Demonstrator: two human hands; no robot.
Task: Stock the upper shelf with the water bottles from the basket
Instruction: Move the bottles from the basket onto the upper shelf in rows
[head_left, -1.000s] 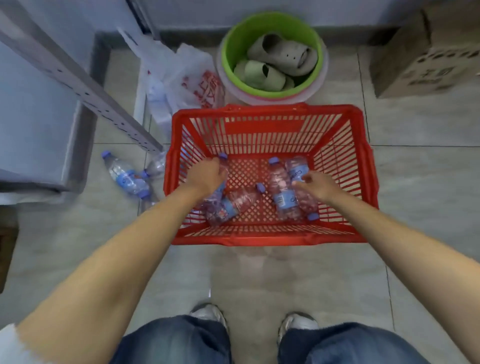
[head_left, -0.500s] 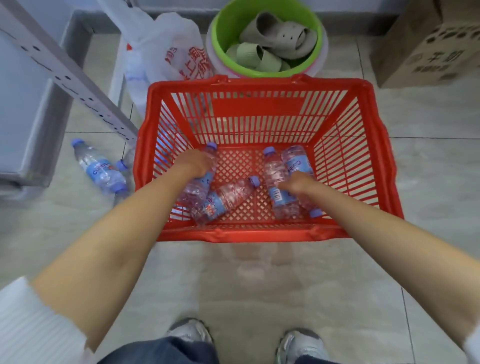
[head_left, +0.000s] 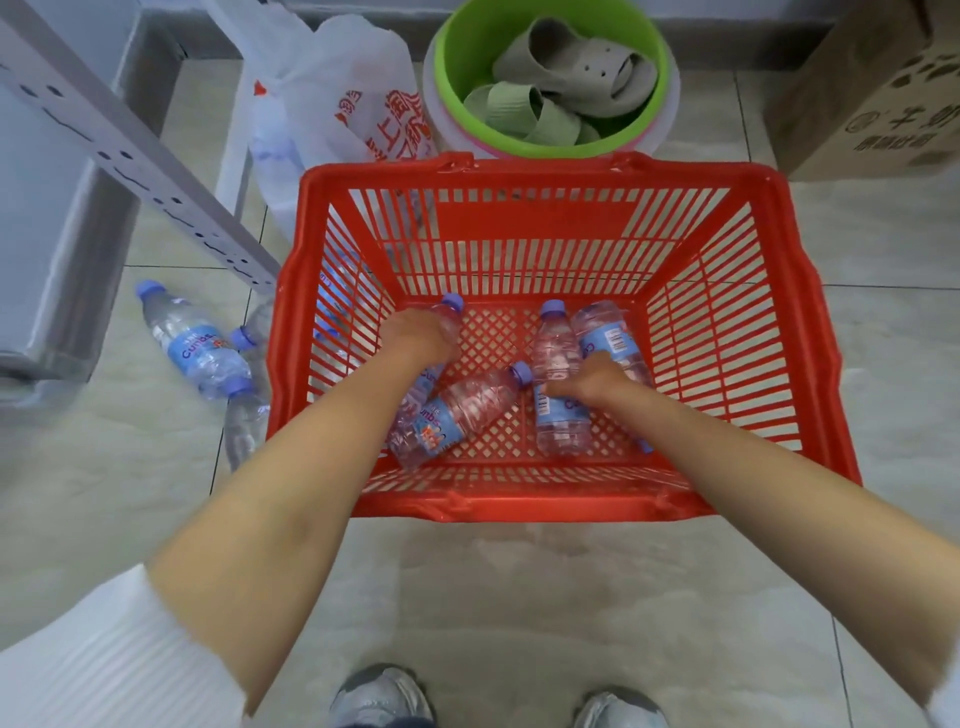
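Bright even light, soft shadows, wide-angle edge bending (perhaps slight blur)

Counted, one view from above:

- red basket (head_left: 545, 499): one
- water bottles inside the basket (head_left: 457, 413): four
- water bottles loose on the floor at its left (head_left: 195, 345): three or four, partly hidden
- hands (head_left: 423, 332): two
- green tub (head_left: 550, 150): one
- slippers in the tub (head_left: 566, 67): two
- printed plastic bag (head_left: 343, 98): one
- cardboard box (head_left: 878, 109): one
- shoes (head_left: 382, 693): two

Red slatted basket (head_left: 545, 499), clear blue-capped bottles (head_left: 457, 410) — green tub (head_left: 447, 78), grey-veined floor tiles (head_left: 519, 597).
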